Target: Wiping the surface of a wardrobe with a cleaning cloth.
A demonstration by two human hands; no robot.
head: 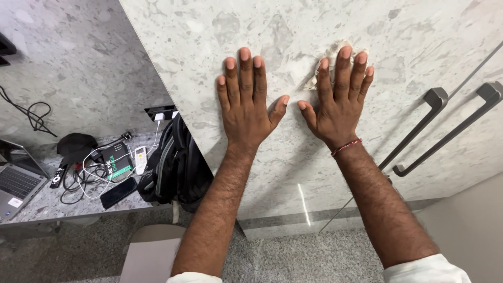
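Both hands press flat against a pale marble-patterned cabinet door (367, 31), fingers spread and pointing up the panel. The left hand (246, 105) lies bare on the stone-look face, open, with nothing under it or in its grip. The right hand (340, 99) is also open and flat, but its fingertips (345, 52) pin a small whitish cloth (327, 57) against the door. The cloth is bunched and shows only past the index and middle fingers, toward the upper left of that hand; the rest is hidden beneath the fingers. It is held by pressure, not pinched. The cloth therefore lies between the two hands but touches only the right one, and sits apart from the left hand's fingers.

Right of the right wrist, which wears a red thread bracelet (346, 147), two long grey handles (445, 131) run slantwise along the door. Down to the left, a grey surface (36, 207) carries a black backpack (175, 162), a laptop (15, 181), a phone (118, 192) and tangled cables (94, 175).
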